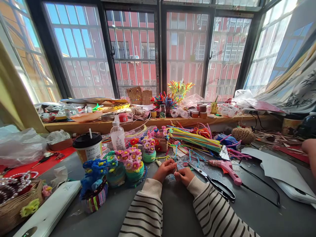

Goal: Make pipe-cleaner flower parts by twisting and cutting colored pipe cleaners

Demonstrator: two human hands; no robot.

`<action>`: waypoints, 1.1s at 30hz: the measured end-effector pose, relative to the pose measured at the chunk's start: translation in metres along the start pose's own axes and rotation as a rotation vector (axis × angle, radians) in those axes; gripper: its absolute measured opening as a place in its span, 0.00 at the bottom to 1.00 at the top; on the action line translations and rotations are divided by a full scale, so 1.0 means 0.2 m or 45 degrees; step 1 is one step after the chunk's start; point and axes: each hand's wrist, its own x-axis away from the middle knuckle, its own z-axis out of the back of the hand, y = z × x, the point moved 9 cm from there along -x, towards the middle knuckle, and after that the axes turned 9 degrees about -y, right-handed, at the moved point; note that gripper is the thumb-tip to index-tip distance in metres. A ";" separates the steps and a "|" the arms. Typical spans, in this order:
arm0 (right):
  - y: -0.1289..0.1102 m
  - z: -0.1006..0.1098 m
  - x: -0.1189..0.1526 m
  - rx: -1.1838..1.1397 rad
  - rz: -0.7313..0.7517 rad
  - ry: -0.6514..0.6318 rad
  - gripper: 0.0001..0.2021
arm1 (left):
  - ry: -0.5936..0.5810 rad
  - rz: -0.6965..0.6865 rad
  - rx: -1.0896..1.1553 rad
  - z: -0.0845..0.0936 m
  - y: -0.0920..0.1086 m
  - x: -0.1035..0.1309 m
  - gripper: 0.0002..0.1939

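Both hands meet over the grey table (177, 214). My left hand (166, 170) pinches the thin blue stem of a small pipe-cleaner flower (177, 144), which stands upright above the fingertips. Close against it, my right hand (185, 175) has its fingers closed on something small and thin that I cannot make out. Just right of the hands lie scissors (219, 188) with black handles. A pink glue gun (228, 169) rests beyond them. Short blue pipe-cleaner pieces (194, 158) lie behind the hands.
Pots of pink fuzzy flowers (132, 159) and blue ones (93, 174) stand left, near a lidded cup (89, 148) and a bottle (118, 136). Pipe cleaners (197, 138) are bundled behind. A white box (51, 210) lies front left. Another person's hand (309, 151) shows at the right edge.
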 end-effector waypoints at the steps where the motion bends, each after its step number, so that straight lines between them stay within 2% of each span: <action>1: 0.01 0.00 0.00 0.011 -0.013 0.014 0.33 | -0.006 -0.008 0.002 0.00 0.00 0.00 0.12; 7: 0.04 0.02 -0.01 0.064 -0.065 0.083 0.31 | 0.068 -0.005 -0.004 0.00 0.02 0.01 0.12; 12: 0.04 0.02 -0.01 0.071 -0.067 0.095 0.30 | 0.074 0.003 0.008 -0.01 0.04 0.03 0.11; 17: 0.02 -0.01 -0.01 0.043 -0.043 0.002 0.34 | 0.083 0.055 -0.024 -0.01 0.02 0.03 0.13; 20: 0.00 -0.01 0.00 0.052 -0.008 -0.024 0.35 | 0.033 0.099 -0.061 -0.01 0.00 0.02 0.13; 24: 0.01 0.00 0.00 0.017 -0.024 0.007 0.32 | 0.008 0.097 -0.084 0.00 -0.01 0.01 0.13; 33: 0.03 0.03 0.00 -0.020 -0.075 0.080 0.28 | 0.087 0.051 -0.092 0.00 0.03 0.03 0.13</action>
